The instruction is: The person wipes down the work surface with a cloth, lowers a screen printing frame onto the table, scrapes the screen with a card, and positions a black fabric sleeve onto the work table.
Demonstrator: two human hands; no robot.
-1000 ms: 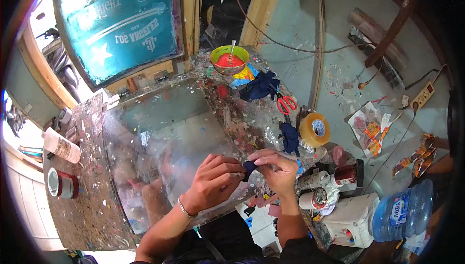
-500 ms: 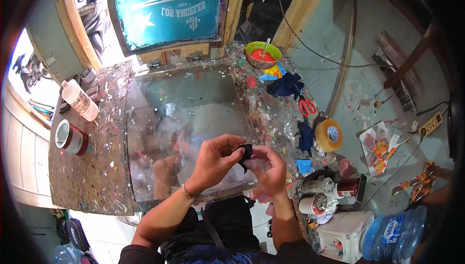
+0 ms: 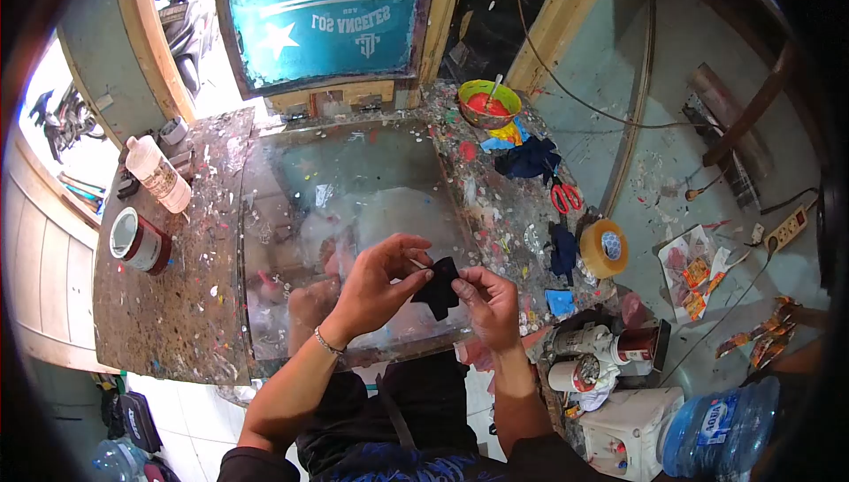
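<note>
Black cloth [image 3: 436,293] between both hands [image 3: 371,284]

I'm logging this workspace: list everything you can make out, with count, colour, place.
cloth piece: one, near-black, held at centre
workbench: one, brown, centre
clear sheet: one, transparent, on workbench
framed screen: one, teal, behind workbench
bowl: one, green, workbench's far right
scissors: one pair, red-handled, workbench's right
loose cloths: two, navy, near scissors
tape roll: one, amber, workbench's right
bottle: one, pinkish white, workbench's left
open can: one, red and white, workbench's left
containers: several, white and red, lower right
water jug: one, blue, lower right
power strip: one, cream, far right
left hand and right hand: two, bare, holding cloth piece
</note>
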